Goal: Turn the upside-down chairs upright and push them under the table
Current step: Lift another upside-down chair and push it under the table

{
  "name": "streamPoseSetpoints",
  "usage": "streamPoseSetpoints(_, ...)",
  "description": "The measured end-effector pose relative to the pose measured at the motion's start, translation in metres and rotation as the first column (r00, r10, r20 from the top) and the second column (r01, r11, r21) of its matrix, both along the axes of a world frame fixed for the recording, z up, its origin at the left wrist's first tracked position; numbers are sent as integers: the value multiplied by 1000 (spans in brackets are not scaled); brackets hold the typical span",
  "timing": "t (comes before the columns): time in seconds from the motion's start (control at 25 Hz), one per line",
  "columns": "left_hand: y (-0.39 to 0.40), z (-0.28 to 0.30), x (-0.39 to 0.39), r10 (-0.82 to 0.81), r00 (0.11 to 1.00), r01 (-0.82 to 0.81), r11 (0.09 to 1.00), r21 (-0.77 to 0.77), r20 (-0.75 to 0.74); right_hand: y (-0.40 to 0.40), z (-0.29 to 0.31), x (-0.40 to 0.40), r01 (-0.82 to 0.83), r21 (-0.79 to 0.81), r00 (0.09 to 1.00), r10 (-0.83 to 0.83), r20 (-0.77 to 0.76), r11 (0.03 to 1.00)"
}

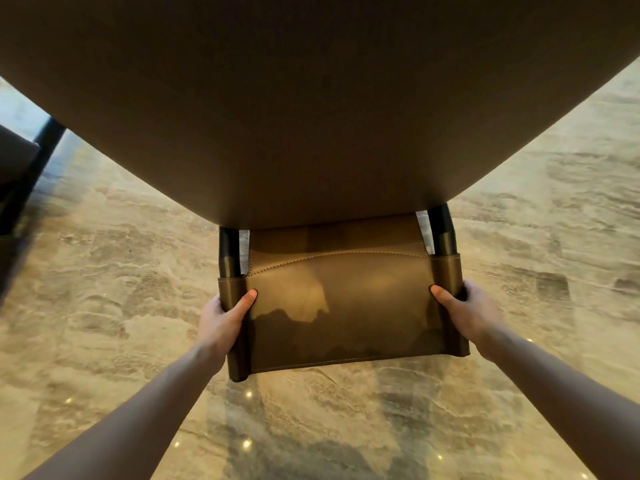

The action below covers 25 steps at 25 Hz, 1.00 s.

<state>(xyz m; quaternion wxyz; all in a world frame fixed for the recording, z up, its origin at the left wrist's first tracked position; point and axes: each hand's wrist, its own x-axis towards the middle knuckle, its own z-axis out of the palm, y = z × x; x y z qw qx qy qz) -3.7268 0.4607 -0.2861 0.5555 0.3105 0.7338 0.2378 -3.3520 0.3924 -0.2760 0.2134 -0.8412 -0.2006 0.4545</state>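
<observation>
A chair with a brown leather backrest (pixel 341 306) and black frame tubes stands upright in the middle of the view. Its seat is hidden beneath the brown table top (pixel 311 98), which fills the upper half of the frame. My left hand (pixel 225 318) grips the backrest's left edge, thumb on the front face. At the right edge, my right hand (pixel 465 311) holds the backrest the same way. Both arms are stretched forward.
A polished beige marble floor (pixel 536 202) lies all around and reflects small ceiling lights. A dark seat and black leg of another chair (pixel 24 168) show at the far left, beside the table's edge.
</observation>
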Motion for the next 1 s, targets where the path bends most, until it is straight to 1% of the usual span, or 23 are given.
streamPoseSetpoints(0.24, 2, 6, 0, 1, 1000, -1, 1000, -8, -27, 2, 11, 4, -59, -19, 997, 59, 46, 998)
streamPoseSetpoints(0.4, 3, 45, 1, 6, 999, -8, 999, -40, -43, 3, 53, 7, -89, -41, 994, 91, 57, 995)
streamPoseSetpoints(0.56, 4, 120, 1, -22, 997, 14, 994, -107, -69, 3, 130, 5, -121, -55, 987, 126, 96, 991)
streamPoseSetpoints(0.72, 8, 227, -1, -49, 991, 31, 989, -145, -123, 6, 235, 2, -126, -94, 986, 135, 98, 988)
streamPoseSetpoints(0.84, 10, 309, -4, -82, 987, 57, 983, -176, -138, 12, 316, 3, -189, -177, 974, 208, 95, 966)
streamPoseSetpoints(1.0, 14, 400, -5, -104, 987, 73, 969, -237, -121, 21, 404, 6, -287, -255, 940, 323, 114, 924)
